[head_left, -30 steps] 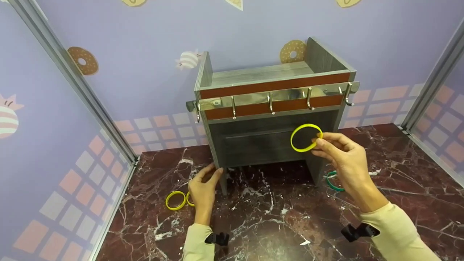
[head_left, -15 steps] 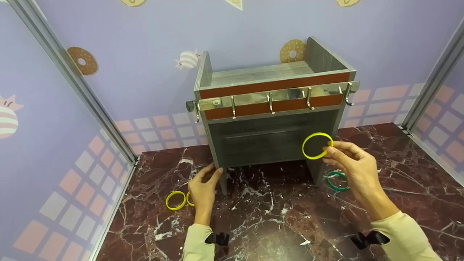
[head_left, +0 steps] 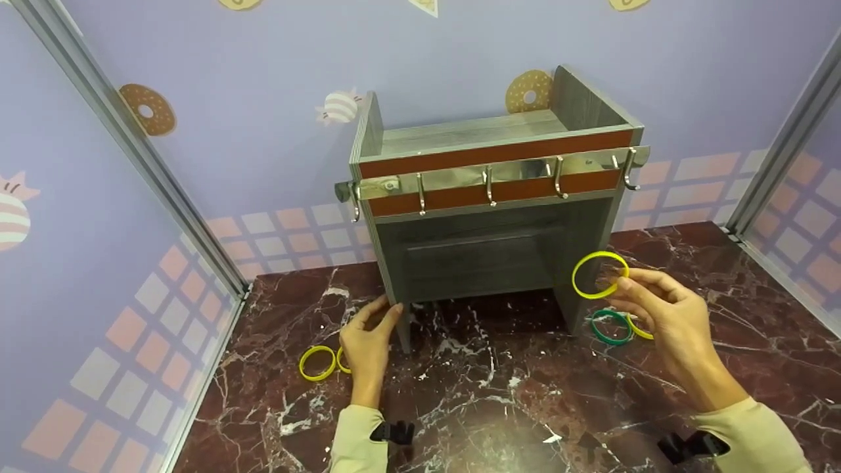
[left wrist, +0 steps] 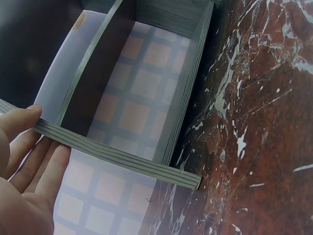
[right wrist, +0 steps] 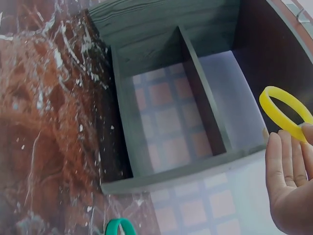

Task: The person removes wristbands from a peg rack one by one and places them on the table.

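A grey wooden shelf (head_left: 476,266) stands on the marbled table, a metal hook rail (head_left: 460,179) fixed across its front. My left hand (head_left: 366,345) holds the lower front edge of its left side panel; the left wrist view shows the thumb on one side of that panel (left wrist: 122,155) and fingers on the other. Between thumb and fingers, my right hand (head_left: 673,322) pinches a yellow wristband (head_left: 594,296), raised in front of the shelf's right leg. The same wristband (right wrist: 279,116) appears at the right of the right wrist view. None of the hooks carries anything.
A green wristband (head_left: 611,342) lies by the shelf's right leg, beside another yellow wristband (head_left: 640,334) partly behind my right hand. At left lie a yellow wristband (head_left: 317,379) and one more (head_left: 343,368), partly hidden by my left hand. A patterned wall (head_left: 460,59) stands behind.
My right hand has moved right and down, away from the shelf's middle, still pinching the yellow wristband. The yellow wristband beside the green one has come into view. The left hand stays put.
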### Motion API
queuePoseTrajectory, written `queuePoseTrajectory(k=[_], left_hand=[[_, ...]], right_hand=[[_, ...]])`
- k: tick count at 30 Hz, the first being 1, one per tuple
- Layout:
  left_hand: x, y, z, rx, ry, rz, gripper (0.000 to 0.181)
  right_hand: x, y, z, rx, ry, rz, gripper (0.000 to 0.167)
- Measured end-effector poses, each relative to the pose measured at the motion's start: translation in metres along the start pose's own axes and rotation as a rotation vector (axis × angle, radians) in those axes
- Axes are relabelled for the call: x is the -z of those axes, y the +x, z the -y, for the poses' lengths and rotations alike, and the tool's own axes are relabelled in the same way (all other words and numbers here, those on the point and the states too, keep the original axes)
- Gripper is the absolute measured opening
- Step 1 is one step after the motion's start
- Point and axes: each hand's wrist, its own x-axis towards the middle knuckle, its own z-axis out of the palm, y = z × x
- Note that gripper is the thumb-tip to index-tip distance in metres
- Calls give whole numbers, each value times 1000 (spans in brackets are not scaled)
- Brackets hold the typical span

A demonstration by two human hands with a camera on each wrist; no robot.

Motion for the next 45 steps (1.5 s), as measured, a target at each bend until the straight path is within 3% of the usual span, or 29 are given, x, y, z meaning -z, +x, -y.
queuePoseTrajectory(k=[19, 28, 37, 45], left_hand=[[0, 0, 0, -2, -8, 0, 23], [0, 0, -1, 6, -10, 5, 23], [-1, -2, -1, 2, -9, 4, 26], [0, 0, 0, 6, -24, 8, 25]], right_hand=[[54, 9, 1, -23, 134, -45, 15], [91, 21, -12, -104, 60, -157, 12], [122, 25, -24, -123, -57, -261, 11], [142, 29, -31, -143, -36, -285, 11]])
